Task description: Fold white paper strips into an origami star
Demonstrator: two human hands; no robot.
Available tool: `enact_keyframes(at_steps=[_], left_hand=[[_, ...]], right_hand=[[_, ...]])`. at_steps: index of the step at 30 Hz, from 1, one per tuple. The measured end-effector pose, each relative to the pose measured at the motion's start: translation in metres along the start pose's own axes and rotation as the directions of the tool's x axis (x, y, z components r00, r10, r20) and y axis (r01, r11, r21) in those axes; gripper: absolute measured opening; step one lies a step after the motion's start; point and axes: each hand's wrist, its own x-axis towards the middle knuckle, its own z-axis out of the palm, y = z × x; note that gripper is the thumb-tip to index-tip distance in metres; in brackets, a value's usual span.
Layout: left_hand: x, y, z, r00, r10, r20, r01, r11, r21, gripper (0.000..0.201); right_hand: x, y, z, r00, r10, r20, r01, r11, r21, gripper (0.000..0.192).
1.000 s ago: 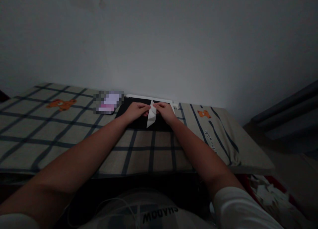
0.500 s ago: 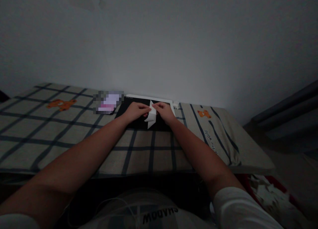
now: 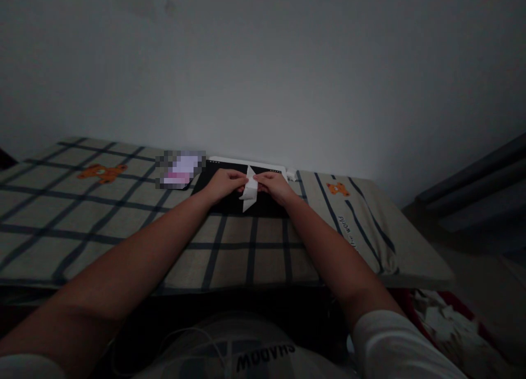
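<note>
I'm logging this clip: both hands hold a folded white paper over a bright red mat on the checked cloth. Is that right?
Not quite. The head view shows the mat is black, not bright red. The rest stands: the left hand and right hand both hold the folded white paper over it, on the checked cloth.

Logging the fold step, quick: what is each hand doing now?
Left hand: closed on the white folded paper.
Right hand: closed on the same paper.
</note>
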Motion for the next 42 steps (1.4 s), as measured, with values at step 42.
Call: enact_keyframes(at_steps=[42], left_hand=[[-0.002,0.005,-0.001,0.999,-0.010,0.031,0.011,0.999,-0.034,0.033]], right_hand=[[-0.004,-0.009,0.005,0.983,-0.182,-0.034,0.169,0.957,-0.237,0.026]])
